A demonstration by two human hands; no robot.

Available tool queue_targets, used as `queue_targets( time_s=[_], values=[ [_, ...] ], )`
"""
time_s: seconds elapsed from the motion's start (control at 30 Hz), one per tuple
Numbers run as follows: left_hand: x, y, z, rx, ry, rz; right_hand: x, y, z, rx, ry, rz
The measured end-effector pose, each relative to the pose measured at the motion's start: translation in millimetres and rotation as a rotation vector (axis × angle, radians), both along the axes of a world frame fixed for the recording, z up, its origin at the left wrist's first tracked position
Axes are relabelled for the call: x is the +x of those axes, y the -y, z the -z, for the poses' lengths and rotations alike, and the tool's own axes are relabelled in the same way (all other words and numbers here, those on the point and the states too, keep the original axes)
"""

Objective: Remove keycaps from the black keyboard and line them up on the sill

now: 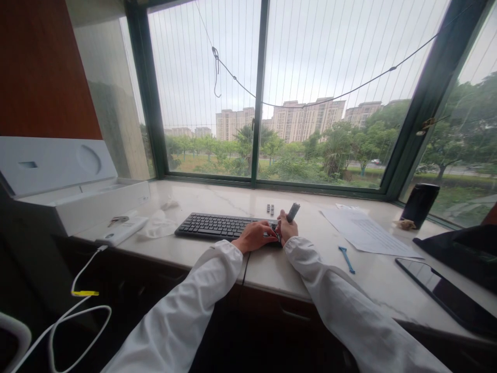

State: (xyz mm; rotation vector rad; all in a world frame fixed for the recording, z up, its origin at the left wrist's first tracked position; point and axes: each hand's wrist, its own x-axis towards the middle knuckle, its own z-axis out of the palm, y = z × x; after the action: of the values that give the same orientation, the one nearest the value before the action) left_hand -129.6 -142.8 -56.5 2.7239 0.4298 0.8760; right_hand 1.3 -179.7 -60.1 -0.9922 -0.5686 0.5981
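Left hand: the left hand [254,237] lay palm down on the right end of the keyboard [217,226], fingers curled onto the keys; whether they pinched anything could not be told.
Right hand: the right hand [288,229] was clenched around a dark grey pen-shaped tool [293,212], its tip tilted up and away from the person.
Keyboard: black, flat on the pale marble counter [272,267], near the front edge, right end under both hands.
Loose pieces: two small dark keycaps [270,209] sat on the counter just behind the keyboard's right end, apart from both hands.
Blue tool: a small blue key puller [347,258] lay on the counter to the right of the right sleeve, untouched.
Papers: printed sheets [367,233] lay further right, flat.
Tablet: a dark tablet [446,295] rested at the counter's right edge.
Cup: a black cup [420,205] stood near the window corner.
Left side: an open white box [73,191] and a crumpled tissue [159,224] sat left of the keyboard.
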Motion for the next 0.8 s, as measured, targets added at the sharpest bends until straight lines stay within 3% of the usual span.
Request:
queue_targets(
  time_s=[0.2,0.47,0.57,0.8],
  values=[
    [0,0,0.5,-0.009,0.006,-0.002,5,4,-7.8,0.024,-0.185,-0.161],
    [1,-5,2.9,-0.061,0.004,-0.034,-12,11,-8.7,0.038,0.030,-0.342],
    [1,-5,2.1,-0.088,-0.003,-0.022,-13,9,-10.5,0.034,-0.045,-0.300],
    [-2,0,-3.3,-0.121,0.005,-0.009,11,8,-17.6,0.028,-0.240,-0.050]
  ],
)
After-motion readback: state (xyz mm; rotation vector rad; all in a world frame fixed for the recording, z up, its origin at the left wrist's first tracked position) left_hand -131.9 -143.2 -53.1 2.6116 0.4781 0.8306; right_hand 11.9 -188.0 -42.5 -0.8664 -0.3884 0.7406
